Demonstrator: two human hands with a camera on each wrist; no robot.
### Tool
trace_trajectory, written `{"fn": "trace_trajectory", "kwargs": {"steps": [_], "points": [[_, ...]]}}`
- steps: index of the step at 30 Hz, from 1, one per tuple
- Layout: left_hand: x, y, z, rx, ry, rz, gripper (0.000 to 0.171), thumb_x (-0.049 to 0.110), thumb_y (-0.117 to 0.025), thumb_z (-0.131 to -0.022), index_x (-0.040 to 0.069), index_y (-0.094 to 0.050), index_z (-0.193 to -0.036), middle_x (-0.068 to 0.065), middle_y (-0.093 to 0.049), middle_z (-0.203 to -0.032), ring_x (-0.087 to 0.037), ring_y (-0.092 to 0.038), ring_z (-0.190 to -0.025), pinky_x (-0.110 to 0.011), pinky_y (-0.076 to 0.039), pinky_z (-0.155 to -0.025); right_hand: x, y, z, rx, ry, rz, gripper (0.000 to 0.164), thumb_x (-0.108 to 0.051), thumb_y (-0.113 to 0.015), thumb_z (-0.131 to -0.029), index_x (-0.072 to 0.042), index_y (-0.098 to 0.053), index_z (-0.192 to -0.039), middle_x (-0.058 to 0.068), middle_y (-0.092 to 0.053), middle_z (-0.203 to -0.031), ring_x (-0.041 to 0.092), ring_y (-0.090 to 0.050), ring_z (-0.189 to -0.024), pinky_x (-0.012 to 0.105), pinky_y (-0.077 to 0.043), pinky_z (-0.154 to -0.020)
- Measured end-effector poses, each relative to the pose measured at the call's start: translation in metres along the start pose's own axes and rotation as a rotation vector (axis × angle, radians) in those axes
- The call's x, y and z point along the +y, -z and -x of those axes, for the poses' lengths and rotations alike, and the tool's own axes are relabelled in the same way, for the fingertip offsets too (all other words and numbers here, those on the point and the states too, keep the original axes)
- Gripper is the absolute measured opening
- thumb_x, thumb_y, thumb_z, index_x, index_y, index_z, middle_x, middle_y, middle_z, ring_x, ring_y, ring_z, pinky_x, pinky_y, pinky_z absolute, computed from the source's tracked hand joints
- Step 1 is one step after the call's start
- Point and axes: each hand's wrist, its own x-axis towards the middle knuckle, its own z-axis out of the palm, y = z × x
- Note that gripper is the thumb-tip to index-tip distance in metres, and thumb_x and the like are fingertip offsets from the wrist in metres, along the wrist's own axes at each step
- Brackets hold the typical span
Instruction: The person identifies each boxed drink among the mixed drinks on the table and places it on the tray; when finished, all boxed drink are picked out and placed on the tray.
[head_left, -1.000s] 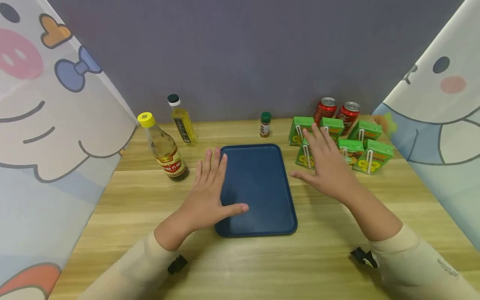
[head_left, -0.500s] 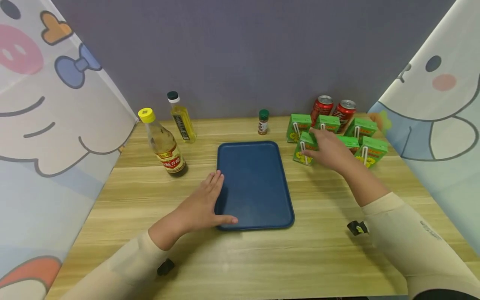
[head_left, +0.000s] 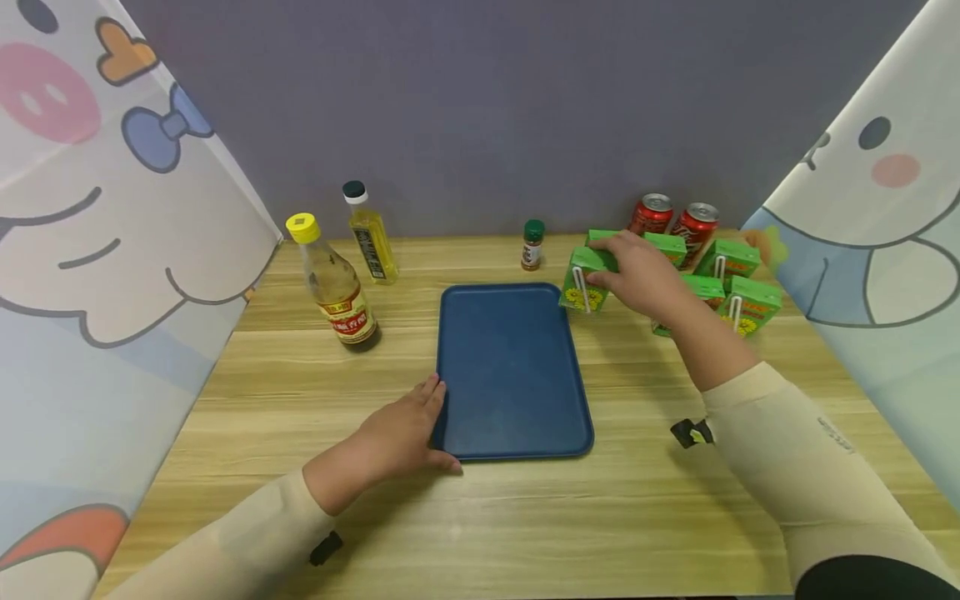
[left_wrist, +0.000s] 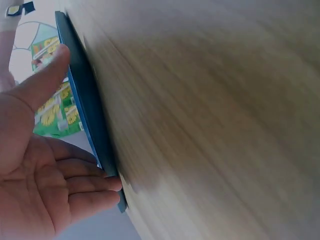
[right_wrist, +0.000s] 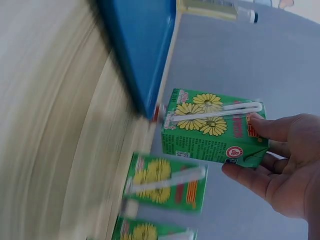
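Green cardboard drink carton (right_wrist: 215, 130), printed with yellow flowers and carrying a white straw, is gripped by the right hand (head_left: 637, 271), thumb on the straw side, the other fingers partly hidden behind the box. I see it just beside the far right corner of the dark blue rectangular tray (head_left: 510, 367); it looks lifted off the wood-patterned worktop (head_left: 525, 525), though I cannot tell how high. The left hand (head_left: 393, 433) touches the tray's rim at its near left corner, thumb spread wide from nearly straight fingers. My right wrist view cuts the tray off and blurs it. Behind the held box, another green carton (head_left: 602, 233) is mostly hidden by it and by the right hand. Near the worktop's far right corner, two red metal cans (head_left: 693, 237) are partly hidden behind more green cartons (head_left: 753, 302).
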Motion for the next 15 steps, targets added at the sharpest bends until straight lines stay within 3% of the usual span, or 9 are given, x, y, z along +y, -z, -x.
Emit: {"fn": "trace_trajectory", "kwargs": {"steps": [3,9,12,15], "points": [[0.000,0.000,-0.002,0.000,0.003,-0.021,0.117,0.065,-0.075,-0.072,-0.005,-0.026,-0.152,-0.023,-0.018,-0.161,-0.034,-0.023,-0.148,-0.047,-0.031,-0.116,-0.016,-0.009,-0.014,-0.005,0.055,-0.026,0.057,-0.032,-0.064,-0.096,-0.009,-0.045,-0.146,0.018,-0.046,-0.141,0.036,-0.050,-0.118,0.055,-0.043,-0.092],[0.001,0.001,-0.003,0.014,-0.001,-0.026,0.110,0.063,-0.074,-0.075,-0.006,-0.031,-0.150,-0.024,-0.023,-0.159,-0.033,-0.026,-0.147,-0.047,-0.034,-0.115,-0.043,-0.039,-0.042,-0.074,0.121,-0.089,0.058,-0.032,-0.065,-0.096,-0.014,-0.045,-0.147,0.014,-0.038,-0.154,0.036,-0.036,-0.140,0.056,-0.036,-0.109],[0.002,0.002,-0.004,0.020,-0.009,-0.030,0.108,0.060,-0.075,-0.076,-0.007,-0.033,-0.149,-0.024,-0.026,-0.158,-0.033,-0.027,-0.147,-0.046,-0.034,-0.115,-0.052,-0.053,-0.054,-0.101,0.138,-0.100,0.058,-0.032,-0.064,-0.096,-0.014,-0.045,-0.147,0.013,-0.033,-0.157,0.034,-0.030,-0.145,0.054,-0.033,-0.113],[0.003,0.002,-0.005,0.021,-0.008,-0.040,0.108,0.060,-0.076,-0.075,-0.008,-0.034,-0.148,-0.024,-0.027,-0.158,-0.032,-0.029,-0.147,-0.046,-0.035,-0.114,-0.061,-0.061,-0.064,-0.099,0.148,-0.098,0.056,-0.031,-0.065,-0.096,-0.013,-0.046,-0.146,0.012,-0.037,-0.155,0.033,-0.033,-0.144,0.052,-0.034,-0.113]]}}
